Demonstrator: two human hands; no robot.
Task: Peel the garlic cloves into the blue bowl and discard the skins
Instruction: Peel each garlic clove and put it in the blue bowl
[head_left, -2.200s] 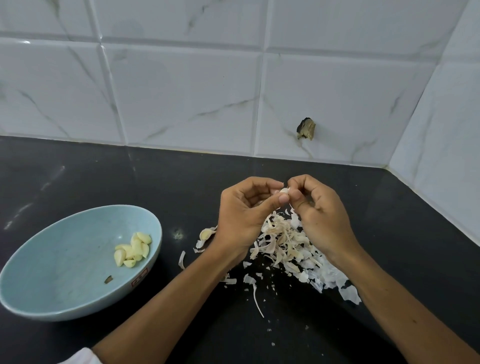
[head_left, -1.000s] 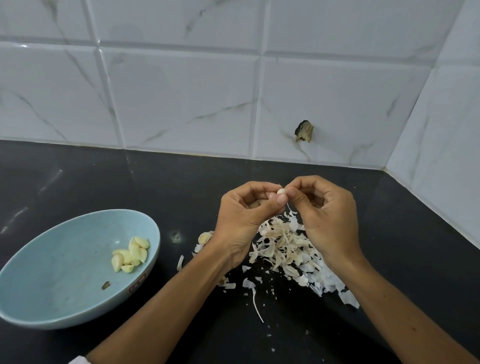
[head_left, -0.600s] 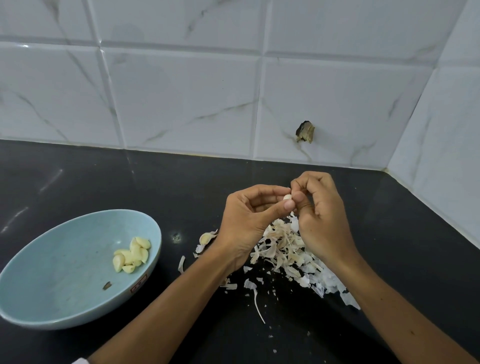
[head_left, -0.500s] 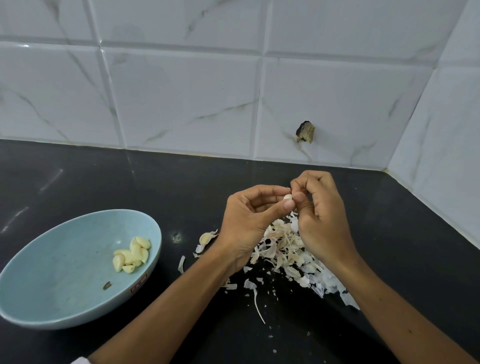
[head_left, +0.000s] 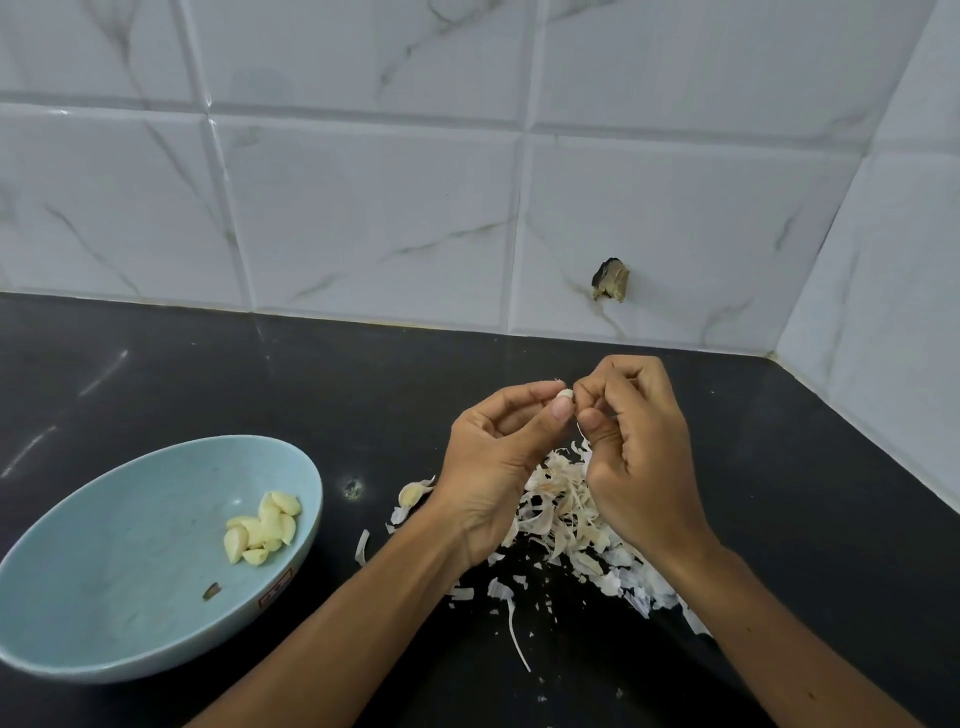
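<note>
My left hand (head_left: 498, 457) pinches a small pale garlic clove (head_left: 564, 396) between thumb and fingertips, held above the counter. My right hand (head_left: 639, 447) meets it from the right, its thumb and forefinger pinching at the clove's skin. Under both hands lies a heap of dry garlic skins (head_left: 566, 514). An unpeeled clove (head_left: 413, 492) rests on the counter just left of my left wrist. The blue bowl (head_left: 93, 639) sits at the lower left, tilted, with several peeled cloves (head_left: 262, 527) and a brown scrap (head_left: 210, 591) inside.
The black counter (head_left: 208, 374) runs back to a white marble-tiled wall (head_left: 363, 208) that turns a corner at the right. A chipped hole (head_left: 610, 280) marks one tile. Loose skin slivers (head_left: 514, 623) are scattered in front of the heap.
Both hands have stayed together over the skin heap, working the same clove. My right hand's fingers have shifted slightly on the clove. The bowl and its cloves have not moved.
</note>
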